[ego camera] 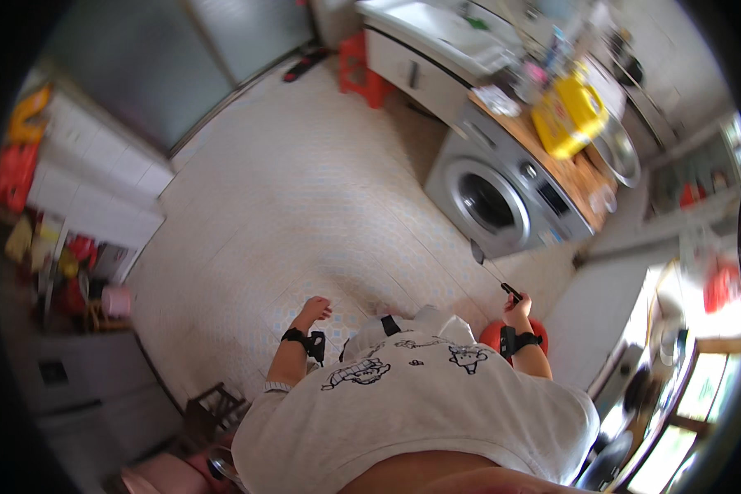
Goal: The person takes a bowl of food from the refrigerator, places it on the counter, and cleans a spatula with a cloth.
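My right hand [518, 303] grips the dark handle of a long thin utensil [511, 293], whose shaft runs up and to the left to a dark rounded head [477, 252] in front of the washing machine [500, 191]. It looks like a ladle or spatula; which one I cannot tell. At my left side, my left hand [318, 307] hangs over the tiled floor with its fingers loosely curled, and nothing shows in it. Both wrists wear black straps with a dark device. A red round object [536, 328] lies beneath my right wrist.
A yellow jug [565, 117] and a metal basin [617, 151] stand on the wooden top above the washer. Beyond are a white sink cabinet [407, 68] and a red stool [358, 74]. A dark wooden chair [213, 410] stands lower left, and a window is at the right.
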`<action>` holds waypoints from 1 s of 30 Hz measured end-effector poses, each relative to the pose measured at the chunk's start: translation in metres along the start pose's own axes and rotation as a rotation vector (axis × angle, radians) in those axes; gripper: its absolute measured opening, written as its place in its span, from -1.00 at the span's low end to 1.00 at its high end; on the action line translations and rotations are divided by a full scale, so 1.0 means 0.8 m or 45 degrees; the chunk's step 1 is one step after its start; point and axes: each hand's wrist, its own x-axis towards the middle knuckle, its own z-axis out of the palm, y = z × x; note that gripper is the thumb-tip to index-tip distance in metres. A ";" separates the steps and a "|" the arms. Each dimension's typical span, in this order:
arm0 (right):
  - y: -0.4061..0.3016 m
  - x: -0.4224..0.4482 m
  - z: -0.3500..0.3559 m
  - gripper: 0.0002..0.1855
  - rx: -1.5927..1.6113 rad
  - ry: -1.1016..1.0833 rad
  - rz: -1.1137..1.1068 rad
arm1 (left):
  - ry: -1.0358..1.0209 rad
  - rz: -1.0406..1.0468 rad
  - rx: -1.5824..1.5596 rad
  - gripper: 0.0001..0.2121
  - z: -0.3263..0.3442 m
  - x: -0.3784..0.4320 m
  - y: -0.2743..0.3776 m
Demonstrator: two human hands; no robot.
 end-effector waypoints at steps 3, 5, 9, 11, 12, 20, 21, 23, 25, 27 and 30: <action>0.030 -0.006 0.132 -0.83 -0.195 -0.258 0.096 | -0.118 0.186 -0.135 -0.78 -0.007 -0.006 0.063; 0.067 -0.026 0.231 -0.83 -0.385 -0.493 0.145 | -0.120 0.237 -0.262 -0.76 -0.016 -0.005 0.103; 0.185 -0.071 0.419 -0.85 -0.694 -0.977 0.195 | -0.129 0.336 -0.171 -0.68 -0.050 -0.041 0.205; 0.240 -0.134 0.497 -0.89 -0.813 -1.050 0.178 | -0.077 0.373 -0.190 -0.63 -0.073 -0.044 0.251; 0.267 -0.155 0.529 -0.88 -0.884 -1.102 0.173 | -0.056 0.408 -0.301 -0.58 -0.080 -0.036 0.271; 0.443 -0.303 0.665 -0.83 -1.066 -1.818 0.434 | 0.334 0.896 -1.461 -0.61 -0.211 0.000 0.365; 0.465 -0.313 0.670 -0.83 -1.060 -1.931 0.397 | 0.348 1.062 -1.552 -0.63 -0.231 0.010 0.351; 0.491 -0.337 0.677 -0.80 -1.159 -1.961 0.352 | 0.462 1.001 -1.602 -0.67 -0.263 -0.006 0.353; 0.518 -0.354 0.688 -0.77 -1.221 -2.026 0.403 | 0.567 0.955 -1.657 -0.70 -0.292 -0.019 0.352; 0.550 -0.362 0.701 -0.75 -1.410 -2.130 0.424 | 0.620 0.846 -1.763 -0.76 -0.325 -0.026 0.342; 0.609 -0.363 0.735 -0.71 -1.636 -2.279 0.489 | 0.572 0.781 -1.738 -0.80 -0.385 -0.032 0.329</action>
